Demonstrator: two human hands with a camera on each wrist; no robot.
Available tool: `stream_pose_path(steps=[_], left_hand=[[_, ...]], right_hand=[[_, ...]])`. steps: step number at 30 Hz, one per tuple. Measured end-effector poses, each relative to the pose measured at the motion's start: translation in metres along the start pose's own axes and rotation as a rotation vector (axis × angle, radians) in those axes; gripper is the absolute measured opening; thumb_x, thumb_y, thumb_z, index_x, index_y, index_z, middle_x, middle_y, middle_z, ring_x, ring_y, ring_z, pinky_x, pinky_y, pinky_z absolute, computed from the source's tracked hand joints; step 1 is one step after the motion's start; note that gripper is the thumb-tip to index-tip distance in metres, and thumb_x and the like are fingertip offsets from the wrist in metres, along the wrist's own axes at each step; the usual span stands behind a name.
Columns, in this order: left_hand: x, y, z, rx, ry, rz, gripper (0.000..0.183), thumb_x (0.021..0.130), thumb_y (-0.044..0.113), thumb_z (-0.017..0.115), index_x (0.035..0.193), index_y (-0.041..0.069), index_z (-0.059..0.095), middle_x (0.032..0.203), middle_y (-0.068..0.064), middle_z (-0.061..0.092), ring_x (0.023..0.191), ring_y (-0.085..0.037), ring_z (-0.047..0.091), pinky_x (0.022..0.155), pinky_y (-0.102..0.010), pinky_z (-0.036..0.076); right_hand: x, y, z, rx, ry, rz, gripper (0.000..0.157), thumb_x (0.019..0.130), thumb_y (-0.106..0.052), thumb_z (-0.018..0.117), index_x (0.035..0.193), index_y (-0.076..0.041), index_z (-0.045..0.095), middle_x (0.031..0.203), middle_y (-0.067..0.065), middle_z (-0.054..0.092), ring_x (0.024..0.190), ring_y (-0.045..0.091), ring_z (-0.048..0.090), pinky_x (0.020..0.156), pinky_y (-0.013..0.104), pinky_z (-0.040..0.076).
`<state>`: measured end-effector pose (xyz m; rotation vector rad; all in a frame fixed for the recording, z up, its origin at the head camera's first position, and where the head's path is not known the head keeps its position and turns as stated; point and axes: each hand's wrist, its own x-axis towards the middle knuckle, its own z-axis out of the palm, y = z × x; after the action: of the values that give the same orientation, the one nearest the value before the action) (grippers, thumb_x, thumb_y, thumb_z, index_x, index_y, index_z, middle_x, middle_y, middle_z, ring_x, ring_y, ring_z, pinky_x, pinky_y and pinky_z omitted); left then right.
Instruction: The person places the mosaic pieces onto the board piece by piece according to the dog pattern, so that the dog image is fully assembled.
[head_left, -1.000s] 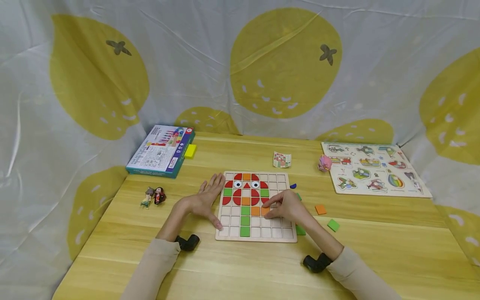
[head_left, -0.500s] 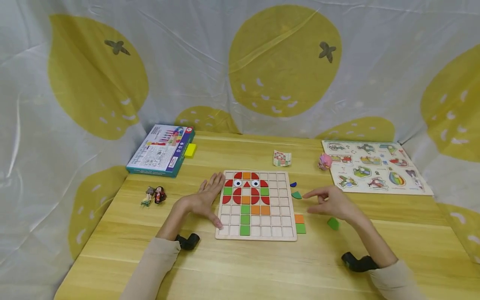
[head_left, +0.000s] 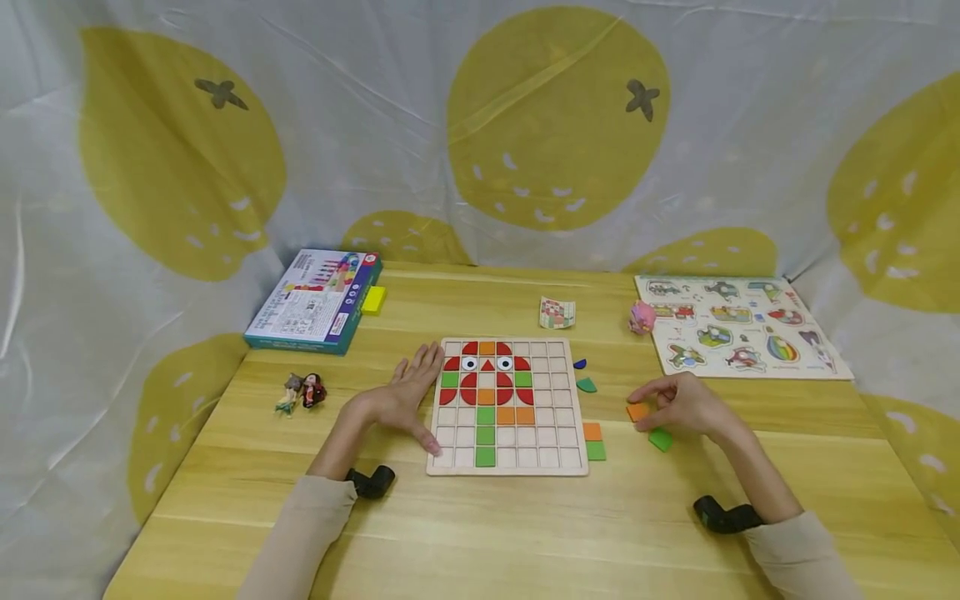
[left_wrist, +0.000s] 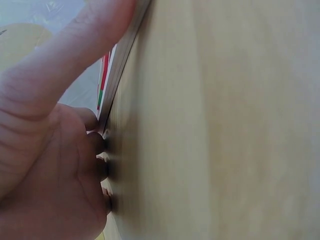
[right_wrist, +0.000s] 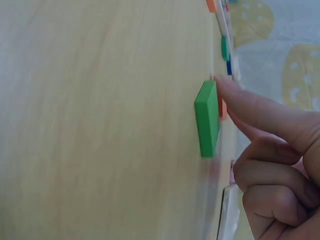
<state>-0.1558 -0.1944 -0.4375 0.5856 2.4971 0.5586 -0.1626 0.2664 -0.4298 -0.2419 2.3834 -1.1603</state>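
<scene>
A wooden grid board (head_left: 547,433) lies on the table, bearing an owl-like face of red, orange and green pieces with a column of green tiles below. My left hand (head_left: 397,408) spreads along the board's left side, its fingers straight and the thumb on the lower left corner; in the left wrist view the fingertips meet the table at the board's edge. To the right of the board, my right hand (head_left: 688,404) pinches an orange square tile (head_left: 637,412) between thumb and forefinger, at table level. Just nearer lies a green tile (right_wrist: 207,120), which partly hides the orange one in the right wrist view.
Beside the board's right edge are an orange tile (head_left: 593,432), a green tile (head_left: 596,451), a green quarter-round piece (head_left: 587,385) and a blue piece (head_left: 580,364). Farther off stand a pattern card (head_left: 557,312), pink figure (head_left: 641,317), picture puzzle (head_left: 742,329), box (head_left: 311,300) and small dolls (head_left: 302,393).
My right hand has left the orange tile it set on the board and moved right to another orange tile on the table. The left hand stays at the board's side.
</scene>
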Motion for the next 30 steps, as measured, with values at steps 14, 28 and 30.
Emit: stream_pose_path(steps=[14, 28, 30], left_hand=[[0.001, -0.002, 0.001, -0.002, -0.001, 0.004, 0.152, 0.052, 0.060, 0.086, 0.153, 0.004, -0.014, 0.160, -0.017, -0.022, 0.148, -0.035, -0.021, 0.120, -0.057, -0.009], [0.001, -0.003, 0.001, 0.005, -0.010, 0.002, 0.153, 0.053, 0.063, 0.085, 0.153, 0.007, -0.016, 0.160, -0.013, -0.025, 0.148, -0.032, -0.023, 0.121, -0.055, -0.010], [0.001, -0.003, 0.000, 0.002, -0.005, 0.003, 0.152, 0.053, 0.063, 0.085, 0.153, 0.007, -0.016, 0.160, -0.013, -0.025, 0.148, -0.032, -0.023, 0.121, -0.055, -0.010]], right_hand=[[0.008, -0.035, 0.031, -0.016, 0.038, -0.050, 0.029, 0.072, -0.027, 0.084, 0.096, -0.014, 0.075, 0.060, -0.003, 0.030, 0.053, 0.008, 0.028, 0.049, 0.023, 0.027], [0.031, -0.105, 0.138, -0.065, -0.001, -0.108, 0.023, 0.064, -0.024, 0.089, 0.080, -0.015, 0.075, 0.056, -0.002, 0.048, 0.057, 0.012, 0.037, 0.048, 0.019, 0.024], [0.033, -0.107, 0.137, -0.082, 0.001, -0.121, 0.024, 0.064, -0.024, 0.090, 0.081, -0.016, 0.075, 0.058, -0.001, 0.048, 0.058, 0.012, 0.037, 0.049, 0.019, 0.023]])
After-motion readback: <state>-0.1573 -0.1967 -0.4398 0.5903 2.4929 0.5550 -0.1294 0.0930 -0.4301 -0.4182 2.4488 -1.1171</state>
